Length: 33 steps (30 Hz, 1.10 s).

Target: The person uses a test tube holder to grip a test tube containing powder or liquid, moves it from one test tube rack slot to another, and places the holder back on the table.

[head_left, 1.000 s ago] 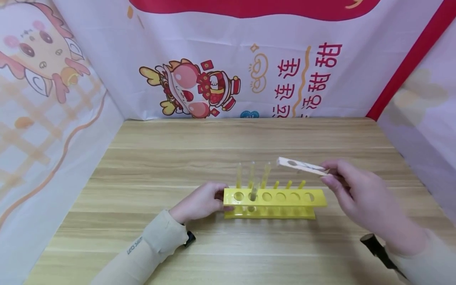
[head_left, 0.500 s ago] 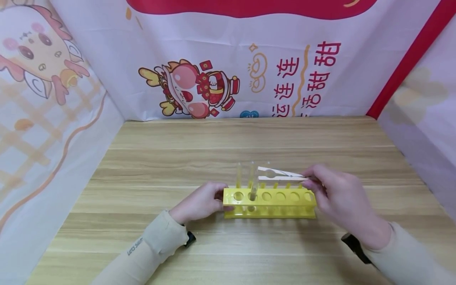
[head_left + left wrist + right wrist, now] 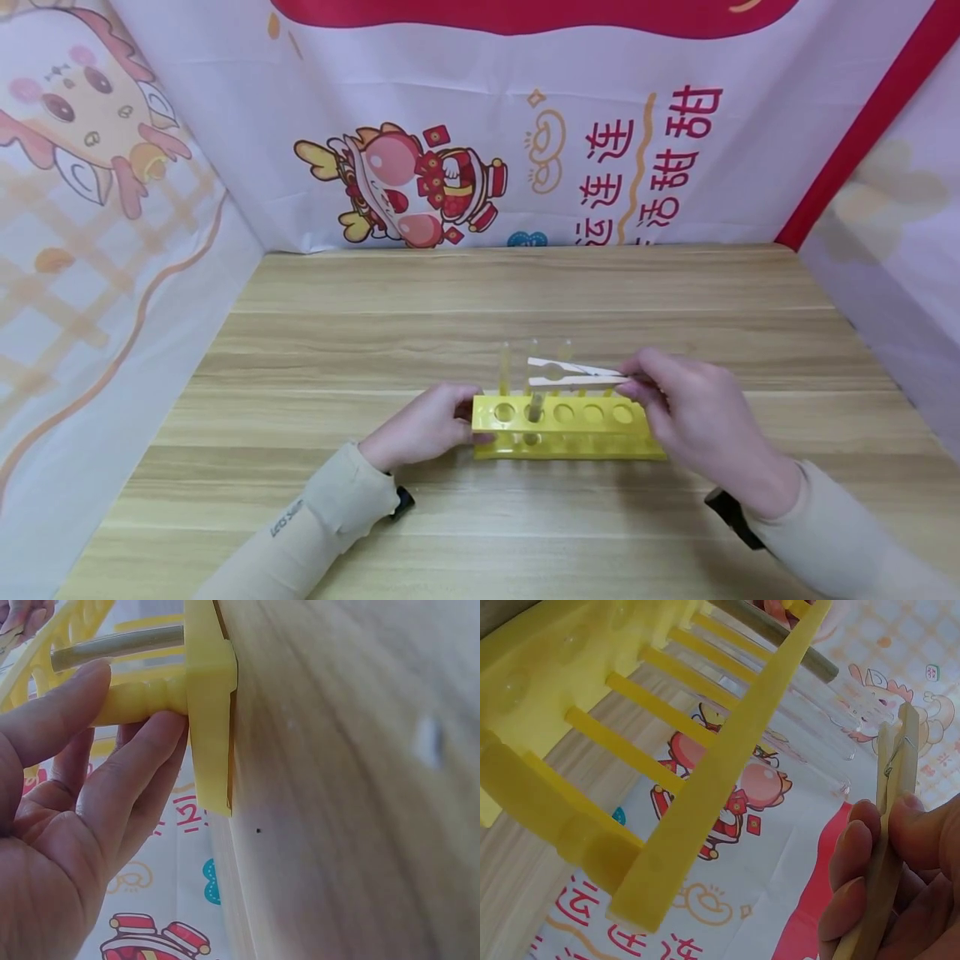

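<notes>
A yellow test tube rack (image 3: 579, 419) stands on the table. My left hand (image 3: 431, 425) grips the post at its left end, thumb and fingers round it in the left wrist view. My right hand (image 3: 693, 417) pinches a wooden test tube clamp (image 3: 581, 381) by its rear arms, above the rack. A metal spring shows on the clamp in the right wrist view. In the second hole from the left sits a test tube (image 3: 535, 408) with a grey-brown content; the clamp's parted tips overlap its upper part in the head view. Clear test tubes (image 3: 504, 367) stand on the rear pegs.
The wood-grain table (image 3: 375, 308) spreads around the rack. White printed cloth (image 3: 450, 75) hangs behind it and along both sides. The rack's other front holes hold nothing, and my right hand hides its right end in the head view.
My right hand has moved left with the clamp, from right of the tubes to over the second hole. The left hand and the rack have stayed in place.
</notes>
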Each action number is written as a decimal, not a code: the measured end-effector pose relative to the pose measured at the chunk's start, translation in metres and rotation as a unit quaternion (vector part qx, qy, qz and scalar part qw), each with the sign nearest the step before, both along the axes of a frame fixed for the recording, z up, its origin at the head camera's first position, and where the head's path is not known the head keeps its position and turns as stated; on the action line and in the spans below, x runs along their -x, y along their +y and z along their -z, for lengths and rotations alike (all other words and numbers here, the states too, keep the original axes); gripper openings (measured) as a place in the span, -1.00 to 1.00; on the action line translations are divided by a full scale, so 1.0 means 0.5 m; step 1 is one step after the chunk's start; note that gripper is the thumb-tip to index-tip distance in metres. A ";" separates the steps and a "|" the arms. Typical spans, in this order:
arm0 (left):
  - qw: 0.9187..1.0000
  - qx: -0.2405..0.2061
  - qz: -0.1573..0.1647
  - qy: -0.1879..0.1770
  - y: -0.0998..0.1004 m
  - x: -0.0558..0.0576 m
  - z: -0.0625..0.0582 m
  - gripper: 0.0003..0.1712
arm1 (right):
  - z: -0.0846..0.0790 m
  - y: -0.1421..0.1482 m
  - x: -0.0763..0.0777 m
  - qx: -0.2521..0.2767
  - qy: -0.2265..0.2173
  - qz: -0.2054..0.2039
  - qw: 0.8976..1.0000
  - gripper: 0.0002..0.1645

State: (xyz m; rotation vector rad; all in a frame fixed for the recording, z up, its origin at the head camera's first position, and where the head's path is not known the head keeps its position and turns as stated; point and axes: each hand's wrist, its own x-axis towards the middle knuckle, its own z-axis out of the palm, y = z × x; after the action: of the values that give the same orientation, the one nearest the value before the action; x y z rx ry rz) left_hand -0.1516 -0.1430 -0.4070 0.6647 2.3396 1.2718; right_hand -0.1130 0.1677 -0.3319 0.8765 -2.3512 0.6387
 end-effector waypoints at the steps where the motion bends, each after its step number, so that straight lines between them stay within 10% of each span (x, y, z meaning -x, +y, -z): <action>1: 1.000 0.000 0.000 0.002 0.000 0.000 0.000 -0.80 | 0.000 -0.002 0.000 0.000 -0.002 0.000 1.000 -0.71; 27: 1.000 0.000 -0.002 0.006 0.004 -0.005 -0.002 -0.76 | 0.002 -0.019 -0.004 0.009 -0.024 0.009 1.000 -0.87; 33: 1.000 0.003 -0.003 0.008 0.003 -0.006 -0.002 -0.76 | 0.004 -0.019 -0.004 0.009 -0.024 0.009 1.000 -0.47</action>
State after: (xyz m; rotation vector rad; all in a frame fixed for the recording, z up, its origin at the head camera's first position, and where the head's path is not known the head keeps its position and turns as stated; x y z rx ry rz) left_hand -0.1488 -0.1415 -0.4060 0.6687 2.3594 1.2674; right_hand -0.1111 0.1582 -0.3339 0.8412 -2.3891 0.6783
